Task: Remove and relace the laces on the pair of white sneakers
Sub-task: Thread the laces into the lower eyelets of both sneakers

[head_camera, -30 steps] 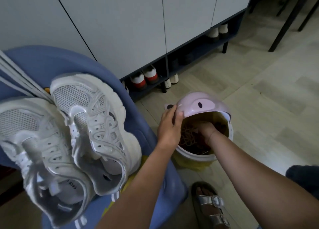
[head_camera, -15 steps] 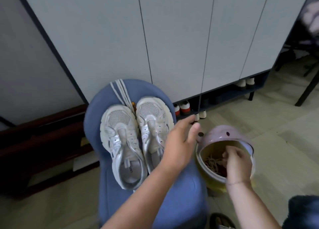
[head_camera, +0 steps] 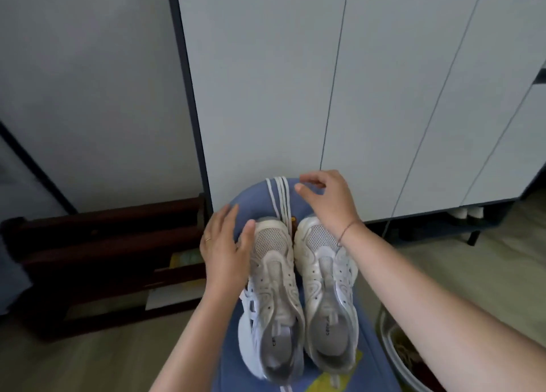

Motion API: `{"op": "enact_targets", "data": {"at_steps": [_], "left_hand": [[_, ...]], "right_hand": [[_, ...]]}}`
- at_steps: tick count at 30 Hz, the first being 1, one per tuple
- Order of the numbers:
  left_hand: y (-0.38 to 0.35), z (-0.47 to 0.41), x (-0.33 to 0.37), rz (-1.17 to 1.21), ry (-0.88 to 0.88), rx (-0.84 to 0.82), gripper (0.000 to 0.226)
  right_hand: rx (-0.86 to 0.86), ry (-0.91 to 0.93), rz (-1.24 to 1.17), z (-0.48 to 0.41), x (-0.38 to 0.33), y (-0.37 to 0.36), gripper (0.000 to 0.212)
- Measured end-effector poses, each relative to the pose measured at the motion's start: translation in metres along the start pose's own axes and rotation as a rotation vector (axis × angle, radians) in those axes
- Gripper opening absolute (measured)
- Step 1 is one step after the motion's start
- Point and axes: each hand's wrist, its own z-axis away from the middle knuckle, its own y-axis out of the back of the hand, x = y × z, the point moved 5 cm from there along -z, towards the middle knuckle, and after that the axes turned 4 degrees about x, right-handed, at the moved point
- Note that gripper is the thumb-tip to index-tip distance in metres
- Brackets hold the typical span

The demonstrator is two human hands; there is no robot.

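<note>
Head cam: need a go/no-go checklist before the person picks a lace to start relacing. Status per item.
1. Laces out: ok, none crosses the left sneaker or right sneaker.
2. Laces reachable: ok, white laces lie on the blue seat past the toes.
3. Right hand free: ok, holding nothing, beside the laces.
4. Left hand free: ok, fingers straight, by the left sneaker's toe.
5. Lace ends findable: cannot tell, ends hidden.
6. Sneakers steady: ok, side by side, soles down.
</note>
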Motion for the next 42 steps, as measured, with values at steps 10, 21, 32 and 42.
{"op": "enact_targets", "data": {"at_steps": [10, 21, 32, 42], "left_hand": [[-0.020, -0.008, -0.006, -0.026, -0.068, -0.042, 0.071], [-0.019, -0.008, -0.007, -0.015, -0.047, -0.064, 0.079], [-0.011, -0.126, 0.093, 0.367, 0.039, -0.349, 0.053], [-0.024, -0.166, 0.133, 0.298, -0.008, -0.523, 0.018]], "right_hand": [[-0.217, -0.058, -0.001, -0.056, 0.024, -0.046, 0.015], [-0.154, -0.108, -0.100, -0.063, 0.018, -0.046, 0.009], [-0.297, -0.350, -0.969, -0.116, -0.056, -0.005, 0.021], [-0.301, -0.102, -1.096, -0.136, -0.089, 0.074, 0.019]]}}
